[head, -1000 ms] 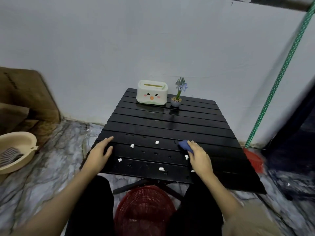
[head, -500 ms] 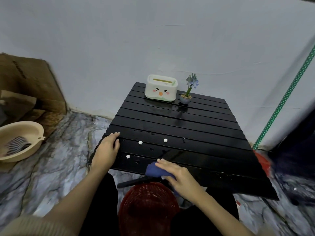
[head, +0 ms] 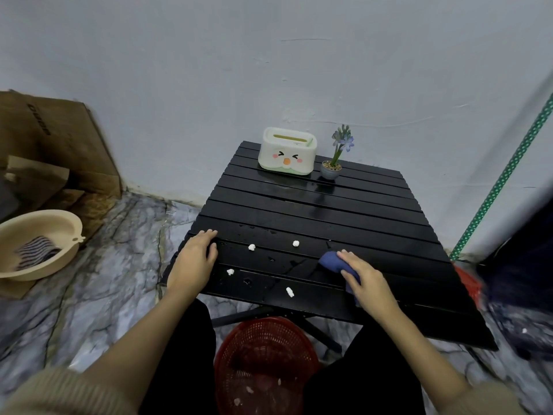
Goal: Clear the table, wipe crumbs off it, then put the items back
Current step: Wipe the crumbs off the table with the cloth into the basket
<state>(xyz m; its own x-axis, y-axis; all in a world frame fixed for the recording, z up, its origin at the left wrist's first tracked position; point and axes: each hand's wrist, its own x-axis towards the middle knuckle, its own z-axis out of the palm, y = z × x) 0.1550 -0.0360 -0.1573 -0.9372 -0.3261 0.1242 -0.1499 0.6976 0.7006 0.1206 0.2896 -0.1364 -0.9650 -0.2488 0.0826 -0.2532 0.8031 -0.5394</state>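
Observation:
A black slatted table (head: pixel 314 205) stands in front of me. Several white crumbs (head: pixel 252 247) lie on its near half. My right hand (head: pixel 366 280) presses a blue cloth (head: pixel 330 260) flat on the table's near right part. At the near left edge my left hand (head: pixel 194 259) rests flat on the table, fingers apart, holding nothing. A white tissue box with a cartoon face (head: pixel 286 151) and a small potted blue flower (head: pixel 336 157) stand at the far edge.
A red mesh basket (head: pixel 266 363) with bits in it sits on the floor between my legs, below the table's near edge. A beige basin (head: pixel 39 244) with a striped cloth is on the floor at left, cardboard (head: pixel 54 145) behind it. A green-dotted pole (head: pixel 505 175) leans at right.
My right hand with the blue cloth has moved from the table's near edge above the basket back up and to the right on the tabletop. The left hand stays put.

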